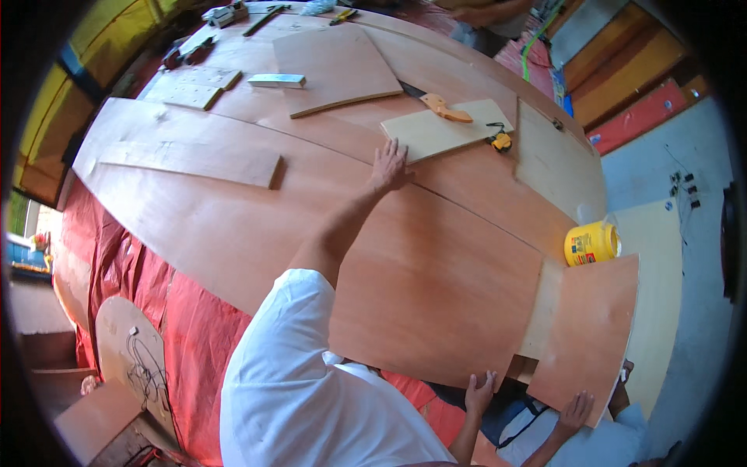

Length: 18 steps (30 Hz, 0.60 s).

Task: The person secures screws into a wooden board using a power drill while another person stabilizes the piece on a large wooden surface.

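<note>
My left hand (391, 165) lies with its fingers spread on the large plywood sheet (443, 288), its fingertips at the near left end of a pale board (436, 134). On that board rest a handsaw (445, 108) with an orange-tan handle and a yellow-and-black tape measure (500, 142). At the sheet's near edge, my right hand (480, 391) has its fingers bent over the rim; the underside is hidden. To its right, a co-worker's hands hold a smaller plywood panel (587, 335), one on its near edge and one at its right edge.
A yellow bucket (591, 244) stands right, beyond the smaller panel. Farther left lie a long narrow board (194, 162), a wide offcut (334, 66) and a small drilled board (187, 95). Red sheeting (202, 335) covers the floor at left. Another person (490, 19) stands at the far side.
</note>
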Motion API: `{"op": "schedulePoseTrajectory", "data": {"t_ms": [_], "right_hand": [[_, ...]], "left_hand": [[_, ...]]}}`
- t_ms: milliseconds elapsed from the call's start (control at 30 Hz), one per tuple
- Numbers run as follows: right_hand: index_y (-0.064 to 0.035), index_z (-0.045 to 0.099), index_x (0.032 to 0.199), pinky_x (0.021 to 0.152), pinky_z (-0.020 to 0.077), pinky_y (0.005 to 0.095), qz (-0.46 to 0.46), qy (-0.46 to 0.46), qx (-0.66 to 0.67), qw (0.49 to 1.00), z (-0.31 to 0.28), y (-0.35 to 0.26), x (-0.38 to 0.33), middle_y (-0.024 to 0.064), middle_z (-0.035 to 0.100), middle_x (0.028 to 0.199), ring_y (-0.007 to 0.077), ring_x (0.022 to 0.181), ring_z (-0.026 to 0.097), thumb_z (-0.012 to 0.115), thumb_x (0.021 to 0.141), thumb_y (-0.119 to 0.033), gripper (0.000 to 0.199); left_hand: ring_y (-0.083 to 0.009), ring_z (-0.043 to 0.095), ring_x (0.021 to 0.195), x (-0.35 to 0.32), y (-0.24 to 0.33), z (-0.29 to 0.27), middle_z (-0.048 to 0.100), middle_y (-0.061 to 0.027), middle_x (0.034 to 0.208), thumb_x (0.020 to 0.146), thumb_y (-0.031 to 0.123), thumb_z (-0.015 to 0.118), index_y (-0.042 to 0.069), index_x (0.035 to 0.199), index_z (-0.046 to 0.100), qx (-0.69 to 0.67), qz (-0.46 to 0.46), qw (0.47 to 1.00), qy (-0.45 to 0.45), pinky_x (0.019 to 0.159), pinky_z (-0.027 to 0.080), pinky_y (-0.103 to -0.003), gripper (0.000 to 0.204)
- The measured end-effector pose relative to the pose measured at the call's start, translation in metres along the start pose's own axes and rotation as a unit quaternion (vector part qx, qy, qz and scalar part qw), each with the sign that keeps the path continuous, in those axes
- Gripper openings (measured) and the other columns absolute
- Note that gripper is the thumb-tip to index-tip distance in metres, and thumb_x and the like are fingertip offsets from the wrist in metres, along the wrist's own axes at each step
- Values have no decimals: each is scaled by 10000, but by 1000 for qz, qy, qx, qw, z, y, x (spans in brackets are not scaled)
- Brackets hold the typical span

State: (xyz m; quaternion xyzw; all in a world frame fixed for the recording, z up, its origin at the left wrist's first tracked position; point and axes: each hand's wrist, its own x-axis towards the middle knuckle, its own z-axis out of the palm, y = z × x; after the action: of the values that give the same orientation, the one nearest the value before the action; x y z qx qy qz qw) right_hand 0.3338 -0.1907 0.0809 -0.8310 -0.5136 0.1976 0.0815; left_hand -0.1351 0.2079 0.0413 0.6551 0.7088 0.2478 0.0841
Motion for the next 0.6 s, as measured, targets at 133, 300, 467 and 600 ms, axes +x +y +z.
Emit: {"op": "schedulePoseTrajectory", "data": {"t_ms": [133,300,467,600], "right_hand": [[35,396,1294,1107,230,415,-19,21,39,999,4,1,1,249,295,1431,352,1348,265,637,828,-222,585],[39,395,1290,1107,228,418,6,39,45,998,11,8,4,259,304,1421,358,1346,266,644,819,-206,587],[44,389,1290,1108,225,421,-18,23,53,998,15,12,6,266,312,1412,366,1345,265,637,817,-192,584],[47,374,1300,1103,229,426,-18,41,30,999,18,11,6,267,311,1412,372,1346,260,632,822,-189,592]], "left_hand": [[-335,164,1382,22,-8,7,220,-204,1461,762,462,645,89,1391,296,69,16,996,-61,1041,193,-611,810],[-328,262,1324,44,0,5,307,-178,1411,683,604,638,95,1321,425,153,41,985,-73,1022,192,-626,844],[-330,192,1366,93,-18,-22,262,-178,1451,658,746,576,100,1374,361,76,-37,989,-118,1056,162,-611,988],[-340,137,1387,93,-38,-19,175,-167,1494,621,773,588,158,1455,200,67,-82,980,-170,1058,120,-631,1106]]}}
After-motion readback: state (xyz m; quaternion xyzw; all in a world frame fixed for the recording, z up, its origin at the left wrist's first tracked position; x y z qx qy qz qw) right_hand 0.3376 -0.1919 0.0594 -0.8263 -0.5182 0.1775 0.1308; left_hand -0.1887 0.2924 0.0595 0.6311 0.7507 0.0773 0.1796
